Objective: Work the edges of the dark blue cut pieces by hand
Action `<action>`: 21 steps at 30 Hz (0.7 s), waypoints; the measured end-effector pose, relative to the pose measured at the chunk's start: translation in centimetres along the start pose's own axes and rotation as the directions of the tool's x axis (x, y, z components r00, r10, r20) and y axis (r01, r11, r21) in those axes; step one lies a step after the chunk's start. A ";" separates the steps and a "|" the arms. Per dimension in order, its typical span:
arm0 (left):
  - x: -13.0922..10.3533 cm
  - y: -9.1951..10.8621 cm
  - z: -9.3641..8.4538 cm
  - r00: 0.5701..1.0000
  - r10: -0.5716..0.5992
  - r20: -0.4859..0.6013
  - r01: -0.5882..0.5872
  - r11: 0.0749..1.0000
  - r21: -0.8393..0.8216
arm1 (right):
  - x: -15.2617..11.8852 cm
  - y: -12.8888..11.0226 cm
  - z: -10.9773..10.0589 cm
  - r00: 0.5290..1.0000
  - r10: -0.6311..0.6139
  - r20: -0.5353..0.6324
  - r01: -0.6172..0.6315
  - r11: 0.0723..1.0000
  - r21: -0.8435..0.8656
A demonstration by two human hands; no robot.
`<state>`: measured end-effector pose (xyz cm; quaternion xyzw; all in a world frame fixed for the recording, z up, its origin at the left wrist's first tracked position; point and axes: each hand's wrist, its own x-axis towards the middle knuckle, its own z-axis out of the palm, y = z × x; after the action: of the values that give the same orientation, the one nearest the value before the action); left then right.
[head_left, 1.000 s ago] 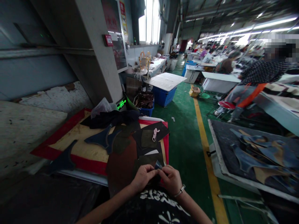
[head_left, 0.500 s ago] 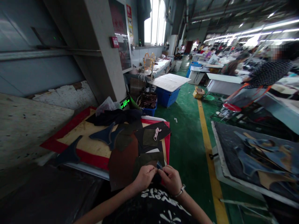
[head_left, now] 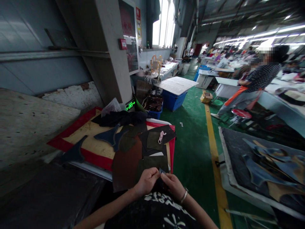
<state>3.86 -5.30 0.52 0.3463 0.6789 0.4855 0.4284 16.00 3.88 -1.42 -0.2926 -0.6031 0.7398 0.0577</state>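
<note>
Close in front of my body, my left hand (head_left: 148, 181) and my right hand (head_left: 175, 185) meet, fingers pinched together. Between the fingertips shows a small dark blue piece, seemingly cloth (head_left: 162, 171); most of it is hidden by the fingers. Just beyond the hands, a dark green piece of cloth (head_left: 154, 161) lies at the near edge of the table. To the left of it is a large brown piece (head_left: 126, 163), and a pink cord (head_left: 162, 137) rests on dark pieces farther back. Curved blue pieces (head_left: 106, 136) lie at the left.
The table has a red border (head_left: 172, 156). At right, a dark-topped table (head_left: 231, 149) bears several blue and tan cut pieces (head_left: 258, 170). A blue bin (head_left: 175, 100) under a white board stands ahead. A co-worker (head_left: 262, 74) is by a red stool (head_left: 241, 113); a yellow line (head_left: 212, 143) runs along the green floor.
The view has shifted slightly left. My fingers have moved a little on the small piece, and less of it shows. The co-worker at the right has straightened up and shifted position.
</note>
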 end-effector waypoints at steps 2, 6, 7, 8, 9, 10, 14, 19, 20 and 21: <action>0.1 0.0 0.1 0.996 -0.082 0.030 0.084 0.991 -0.102 | 0.0 -0.2 0.0 0.999 -0.049 0.007 0.049 0.999 0.004; 0.2 -0.1 0.1 0.967 -0.201 0.158 0.248 0.887 -0.389 | 0.3 -0.5 0.2 0.984 -0.174 -0.043 0.171 0.983 -0.060; 0.3 -0.1 0.0 0.965 -0.197 0.172 0.254 0.865 -0.434 | 0.4 -0.4 0.2 0.983 -0.177 -0.049 0.174 0.983 -0.062; 0.3 0.0 -0.1 0.965 -0.190 0.179 0.253 0.850 -0.462 | 0.5 -0.4 0.2 0.986 -0.161 -0.048 0.158 0.986 -0.057; 0.3 0.0 -0.2 0.966 -0.183 0.182 0.250 0.843 -0.477 | 0.6 -0.4 0.1 0.991 -0.131 -0.035 0.129 0.991 -0.046; 0.4 0.1 -0.4 0.967 -0.175 0.183 0.243 0.844 -0.478 | 0.7 -0.3 0.0 0.996 -0.087 -0.002 0.087 0.996 -0.029; 0.5 0.8 -1.2 0.973 -0.138 0.185 0.203 0.890 -0.408 | 0.9 -0.1 -2.0 0.984 -0.007 0.177 0.002 1.000 0.026; 0.8 1.5 -2.2 0.987 -0.107 0.121 0.145 0.921 -0.362 | 1.2 -0.2 -4.2 0.968 -0.249 0.026 0.248 0.937 -0.244; 0.8 1.5 -2.3 0.990 -0.095 0.107 0.127 0.928 -0.351 | 1.3 -0.2 -4.0 0.957 -0.285 0.048 0.286 0.911 -0.298; 0.9 1.4 -2.4 0.991 -0.086 0.100 0.116 0.933 -0.341 | 1.5 -0.3 -3.5 0.945 -0.310 0.108 0.328 0.885 -0.330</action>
<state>1.38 -4.93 2.06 0.2504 0.5815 0.5595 0.5349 16.49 7.62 -2.06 -0.1754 -0.7640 0.6109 0.1107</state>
